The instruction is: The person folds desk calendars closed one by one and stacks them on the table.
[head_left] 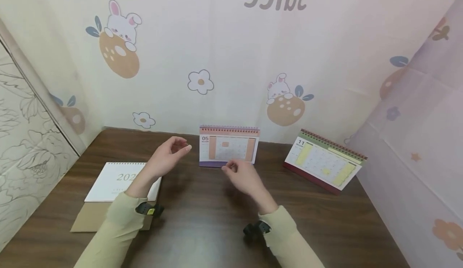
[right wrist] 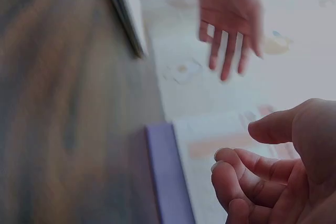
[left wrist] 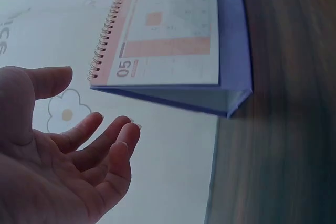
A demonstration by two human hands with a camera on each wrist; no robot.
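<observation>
A desk calendar [head_left: 231, 149] with a pink top strip, page "05" and a purple base stands upright at the back middle of the table. My left hand [head_left: 168, 157] hovers to its left, fingers loosely bent and nothing held; in the left wrist view its palm [left wrist: 58, 166] faces the calendar's open triangular side. In front of the calendar's lower right part is my right hand [head_left: 246, 176], loosely curled with thumb and fingers apart. The right wrist view shows that hand [right wrist: 273, 171] without anything in it, overlapping the calendar page.
At left, a white calendar [head_left: 105, 183] on a tan cardboard base lies partly behind my left forearm. At the back right a green-topped calendar [head_left: 322, 161], page "11" with a dark red base, stands angled. A printed curtain [head_left: 231, 51] hangs behind the dark wooden table [head_left: 202, 219].
</observation>
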